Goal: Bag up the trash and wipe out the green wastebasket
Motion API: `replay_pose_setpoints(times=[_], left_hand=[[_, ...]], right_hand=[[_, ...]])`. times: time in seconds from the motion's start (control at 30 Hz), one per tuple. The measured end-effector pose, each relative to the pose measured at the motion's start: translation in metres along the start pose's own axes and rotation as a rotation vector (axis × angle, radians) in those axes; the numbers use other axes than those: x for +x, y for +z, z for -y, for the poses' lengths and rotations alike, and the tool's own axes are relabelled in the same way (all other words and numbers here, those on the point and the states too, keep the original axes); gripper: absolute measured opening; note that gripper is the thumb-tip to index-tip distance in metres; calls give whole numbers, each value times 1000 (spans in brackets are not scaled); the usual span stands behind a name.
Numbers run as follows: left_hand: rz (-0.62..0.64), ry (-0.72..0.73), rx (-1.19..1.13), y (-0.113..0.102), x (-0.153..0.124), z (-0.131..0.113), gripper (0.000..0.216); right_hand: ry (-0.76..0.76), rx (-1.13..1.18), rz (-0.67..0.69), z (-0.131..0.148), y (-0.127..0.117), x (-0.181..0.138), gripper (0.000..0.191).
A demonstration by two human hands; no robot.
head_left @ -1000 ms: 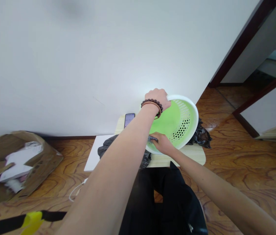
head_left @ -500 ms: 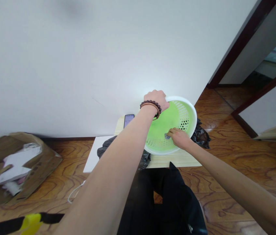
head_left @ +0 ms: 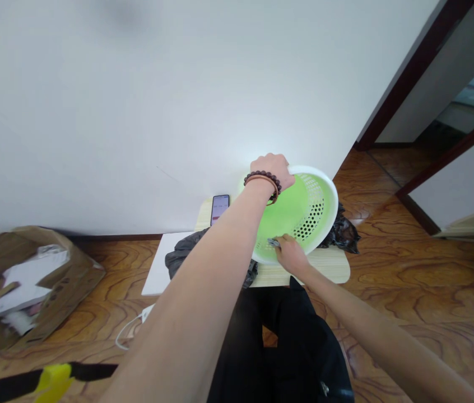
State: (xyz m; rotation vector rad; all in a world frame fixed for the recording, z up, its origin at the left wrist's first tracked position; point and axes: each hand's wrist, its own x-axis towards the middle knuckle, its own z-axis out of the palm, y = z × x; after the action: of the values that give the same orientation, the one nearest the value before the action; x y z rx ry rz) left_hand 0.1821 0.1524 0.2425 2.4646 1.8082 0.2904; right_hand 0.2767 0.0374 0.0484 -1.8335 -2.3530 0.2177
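A round plastic basket (head_left: 330,215), green inside with a white rim and perforated sides, is tilted with its mouth toward me. My left hand (head_left: 272,169), with a beaded bracelet at the wrist, is closed over its far-left rim. Inside the basket, low near the front wall, my right hand (head_left: 291,254) pinches a small crumpled grey cloth (head_left: 274,242). That cloth is mostly covered by the fingers, and its exact kind is hard to tell. My left forearm hides part of the basket's left side.
Below the basket is a pale wooden tabletop (head_left: 330,266) against the white wall. A phone (head_left: 219,206) lies on it. Black plastic bags (head_left: 345,231) show on both sides. An open cardboard box (head_left: 71,280) stands on the floor at left; a doorway is at right.
My right hand has moved left and toward me along the basket's inside with the cloth. More of the perforated right wall shows. The left hand stays on the rim, shifted slightly right.
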Motion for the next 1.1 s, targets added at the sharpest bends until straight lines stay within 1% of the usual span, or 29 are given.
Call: replay_pose_setpoints(times=[0.07,0.13,0.2,0.27,0.4,0.5,0.63,0.8,1.0,1.1], left_hand=[[18,44,16,3,1,-3,36],[26,71,27,5,1,-4,38],[33,80,34,5,0,-5,41],[42,87,47,3,-1,-4,44],[61,87,71,-4,-6,2,46],[64,98,75,-8,-8,7,47],[53,111,75,-9,-9,13,46],[27,114,49,-7,-7,19,42],[95,166,-24,-8,-6,15,38],[109,199,-54,-9,-6,12,38]], right_hand=[[-30,117,24,17,5,-6,24],[-64,147,29,21,3,-8,24],[-94,118,31,14,-4,-8,22],[-111,71,35,0,-12,-8,21],[-84,-39,-1,-29,-27,-6,21],[-81,-119,-6,-42,-33,-6,21],[-140,-209,-8,-43,-37,-9,21],[-147,-298,-27,-36,-37,-6,20],[-188,-338,-50,-37,-31,-4,20],[-185,-351,-52,-44,-34,-6,20]])
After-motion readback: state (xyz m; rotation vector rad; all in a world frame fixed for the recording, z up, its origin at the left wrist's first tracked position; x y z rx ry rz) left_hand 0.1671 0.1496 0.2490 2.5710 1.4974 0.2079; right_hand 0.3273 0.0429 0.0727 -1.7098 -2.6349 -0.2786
